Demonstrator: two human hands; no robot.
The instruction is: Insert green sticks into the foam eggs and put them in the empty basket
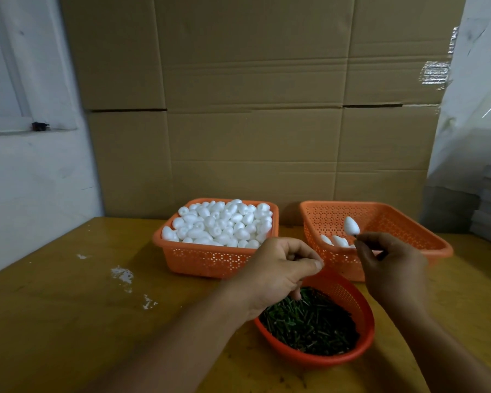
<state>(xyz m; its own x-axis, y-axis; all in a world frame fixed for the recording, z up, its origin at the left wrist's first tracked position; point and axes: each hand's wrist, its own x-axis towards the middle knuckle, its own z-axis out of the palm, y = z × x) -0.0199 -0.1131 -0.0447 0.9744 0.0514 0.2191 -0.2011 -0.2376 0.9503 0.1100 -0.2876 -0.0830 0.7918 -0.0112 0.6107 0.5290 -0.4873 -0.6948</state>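
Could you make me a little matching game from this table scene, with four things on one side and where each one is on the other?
Things:
1. full basket of foam eggs
2. round basket of green sticks
3. foam egg on a stick
4. nearly empty basket

Places:
A. back right of the table
B. pinched in the right hand
C. back, left of the other square basket
D. nearest the person, under the left hand

Pairs: 1-C, 2-D, 3-B, 4-A
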